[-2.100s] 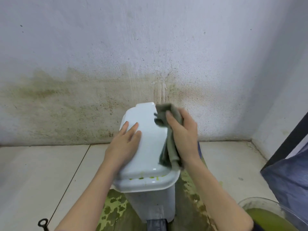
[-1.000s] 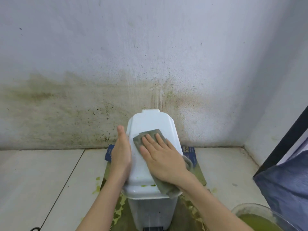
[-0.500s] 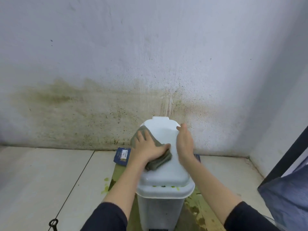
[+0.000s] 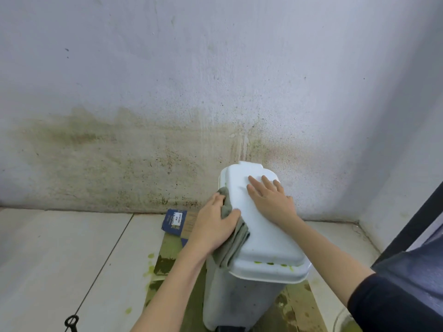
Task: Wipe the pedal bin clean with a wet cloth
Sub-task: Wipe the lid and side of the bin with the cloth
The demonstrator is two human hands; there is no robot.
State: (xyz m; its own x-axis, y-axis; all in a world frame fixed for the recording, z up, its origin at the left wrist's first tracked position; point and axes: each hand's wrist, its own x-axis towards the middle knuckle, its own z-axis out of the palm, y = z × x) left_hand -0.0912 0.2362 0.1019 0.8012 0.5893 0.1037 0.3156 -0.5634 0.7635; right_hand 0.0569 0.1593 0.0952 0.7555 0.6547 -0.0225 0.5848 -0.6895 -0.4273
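1. Head view: white plastic pedal bin [image 4: 242, 298] stands on the tiled floor [image 4: 72, 248] close to the stained white wall [image 4: 143, 92], on a green-stained flattened cardboard sheet [image 4: 167, 259]; its lid [image 4: 266, 238] is closed.
2. Left hand [image 4: 213, 231] grips a grey-green wet cloth [image 4: 233, 243], fingers curled round it, pressing it onto the lid's left edge and side; cloth drapes down over the rim, likely so one pass takes both rim and side.
3. Right hand [image 4: 271, 200] lies flat on the far part of the lid top, fingers straight and spread, holding nothing. Judged purpose: bracing the light bin so it doesn't slide or tip under the wiping push.
4. Green spots [image 4: 271, 263] sit along the lid's near edge, not yet wiped; lid top looks mostly clean. Bin body shows dull grey smudging. Task judged partway done.
5. Next likely: run the cloth along the near rim to clear the green, then down the body. Risk: the dirty cloth smears green back onto clean plastic.
6. Other stuff: blue printed card flap [image 4: 173, 222] on the floor behind the left hand, small black metal object [image 4: 71, 322] bottom left, dark fabric [image 4: 412, 271] at right edge.
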